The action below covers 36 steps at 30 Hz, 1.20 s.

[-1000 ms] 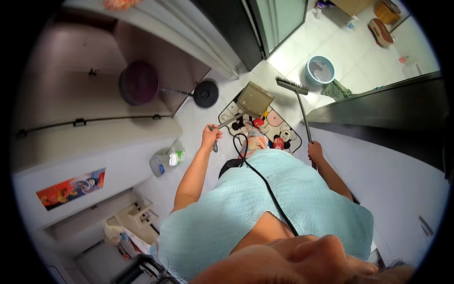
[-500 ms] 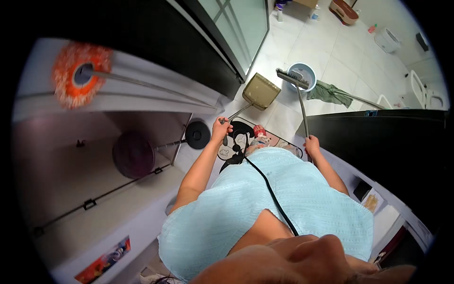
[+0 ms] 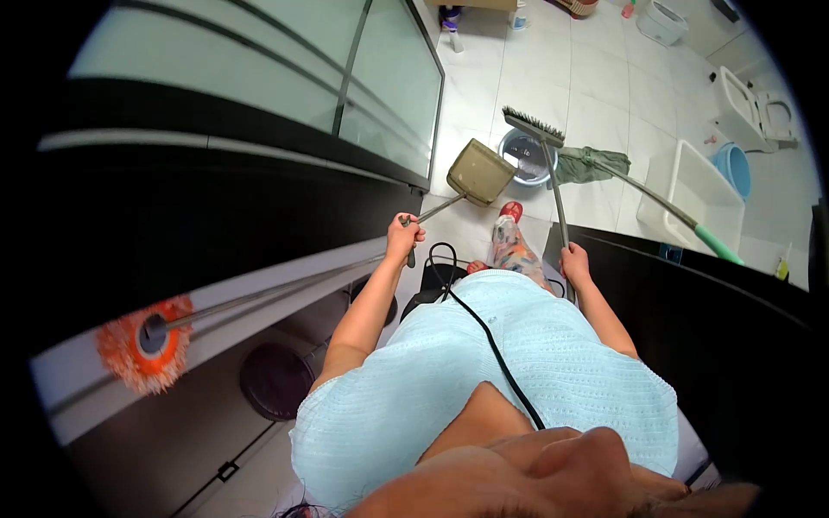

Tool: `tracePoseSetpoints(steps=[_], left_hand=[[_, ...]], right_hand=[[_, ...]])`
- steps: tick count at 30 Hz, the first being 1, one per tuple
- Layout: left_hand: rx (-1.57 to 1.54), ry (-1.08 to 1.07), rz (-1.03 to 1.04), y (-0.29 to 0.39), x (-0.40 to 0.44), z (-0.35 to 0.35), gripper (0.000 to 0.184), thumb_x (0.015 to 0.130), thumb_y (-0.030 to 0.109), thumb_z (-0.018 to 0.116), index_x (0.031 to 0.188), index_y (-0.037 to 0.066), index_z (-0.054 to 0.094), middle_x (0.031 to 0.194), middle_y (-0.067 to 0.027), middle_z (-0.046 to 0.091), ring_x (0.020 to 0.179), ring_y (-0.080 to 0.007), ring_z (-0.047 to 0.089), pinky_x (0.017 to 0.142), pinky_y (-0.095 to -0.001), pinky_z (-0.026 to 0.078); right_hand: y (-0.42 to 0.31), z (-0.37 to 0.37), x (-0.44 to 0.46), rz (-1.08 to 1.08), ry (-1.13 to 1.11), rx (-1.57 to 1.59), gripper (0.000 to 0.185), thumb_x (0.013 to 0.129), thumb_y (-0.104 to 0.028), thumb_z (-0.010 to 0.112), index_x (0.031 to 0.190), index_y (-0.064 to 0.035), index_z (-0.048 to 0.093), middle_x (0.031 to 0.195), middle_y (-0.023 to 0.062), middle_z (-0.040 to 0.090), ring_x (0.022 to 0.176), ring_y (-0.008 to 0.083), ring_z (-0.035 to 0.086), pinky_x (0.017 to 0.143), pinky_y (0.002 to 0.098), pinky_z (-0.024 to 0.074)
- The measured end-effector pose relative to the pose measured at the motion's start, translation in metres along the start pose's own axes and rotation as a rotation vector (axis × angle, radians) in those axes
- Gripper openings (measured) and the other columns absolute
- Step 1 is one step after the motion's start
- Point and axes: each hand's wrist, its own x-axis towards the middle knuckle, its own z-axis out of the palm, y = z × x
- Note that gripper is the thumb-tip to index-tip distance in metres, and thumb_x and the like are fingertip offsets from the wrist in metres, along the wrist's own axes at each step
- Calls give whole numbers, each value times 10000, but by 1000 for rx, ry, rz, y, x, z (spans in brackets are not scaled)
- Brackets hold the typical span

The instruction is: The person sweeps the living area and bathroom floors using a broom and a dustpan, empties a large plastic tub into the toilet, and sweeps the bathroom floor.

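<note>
- Upper centre: dustpan [image 3: 481, 173]; its handle is grasped by the left hand [image 3: 404, 240].
- Right of it: broom [image 3: 534, 126]; its handle is clasped by the right hand [image 3: 574, 262].
- Bucket [image 3: 528, 180]: partly overlapped by the broom.

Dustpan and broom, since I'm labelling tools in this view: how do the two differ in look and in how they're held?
The dustpan has a broad, brownish scoop, while the broom has a narrow, dark, bristled head. The dustpan's handle looks shorter than the broom's. The left hand holds the dustpan; the right hand holds the broom. Both have greyish handles and point away from the body.
</note>
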Motion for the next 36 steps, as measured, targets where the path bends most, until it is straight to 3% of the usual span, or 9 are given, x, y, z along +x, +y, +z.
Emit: tracePoseSetpoints(steps=[4, 6, 8, 10, 17, 24, 28, 29, 36], left_hand=[[54, -14, 4, 69, 33, 7, 194, 758, 15, 520, 945, 62, 492, 697, -76, 607, 524, -104, 554, 436, -225, 381], [72, -31, 11, 108, 46, 9, 184, 765, 25, 520, 942, 64, 490, 697, -73, 605, 528, -106, 553, 445, -225, 380], [79, -25, 17, 140, 65, 12, 178, 772, 33, 518, 945, 65, 487, 695, -72, 603, 536, -109, 553, 452, -228, 376], [76, -37, 38, 167, 91, 15, 174, 759, 14, 497, 926, 64, 498, 669, -68, 606, 500, -103, 552, 410, -219, 355], [191, -55, 119, 261, 202, 39, 144, 773, 16, 477, 909, 56, 499, 658, -60, 591, 505, -105, 559, 432, -225, 366], [204, -192, 142, 310, 381, 106, 145, 787, 32, 493, 931, 48, 485, 668, -71, 589, 510, -101, 546, 404, -222, 351], [142, -271, 180, 318, 463, 163, 127, 792, 30, 498, 918, 37, 481, 673, -71, 577, 515, -130, 569, 429, -228, 411], [193, -314, 187, 329, 471, 181, 94, 802, 2, 501, 894, 10, 481, 678, -83, 554, 489, -143, 563, 445, -259, 479], [328, -477, 216, 384, 533, 237, 118, 781, -16, 498, 892, 6, 465, 788, -77, 548, 536, -142, 577, 471, -267, 485]], right_hand=[[-37, -6, 43, 5, 61, 13, 148, 840, -115, 445, 761, -11, 514, 538, 67, 491, 362, 157, 458, 318, 304, 338], [-58, -10, 67, 44, 107, 35, 155, 812, -106, 456, 784, 19, 543, 560, 112, 540, 388, 204, 510, 372, 350, 406], [-73, -8, 93, 109, 127, 66, 152, 814, -100, 455, 798, 25, 540, 562, 115, 542, 390, 215, 512, 375, 356, 411], [-91, -6, 113, 146, 145, 31, 152, 815, -95, 453, 792, 32, 535, 555, 117, 533, 393, 223, 515, 372, 363, 410], [-140, -19, 145, 216, 138, 37, 147, 835, -86, 451, 844, 37, 530, 553, 87, 509, 370, 167, 478, 310, 309, 364], [-172, 3, 180, 301, 231, 99, 126, 835, -81, 455, 798, 22, 518, 528, 76, 487, 358, 172, 465, 323, 320, 360], [-192, 20, 183, 358, 330, 104, 163, 813, -96, 488, 799, 47, 565, 550, 122, 548, 399, 210, 525, 391, 351, 413], [-195, 18, 180, 374, 354, 93, 162, 806, -95, 494, 794, 47, 572, 567, 132, 564, 413, 215, 538, 405, 353, 423], [-253, 35, 219, 489, 402, 167, 138, 812, -81, 474, 809, 20, 568, 581, 123, 576, 407, 198, 538, 379, 343, 410]])
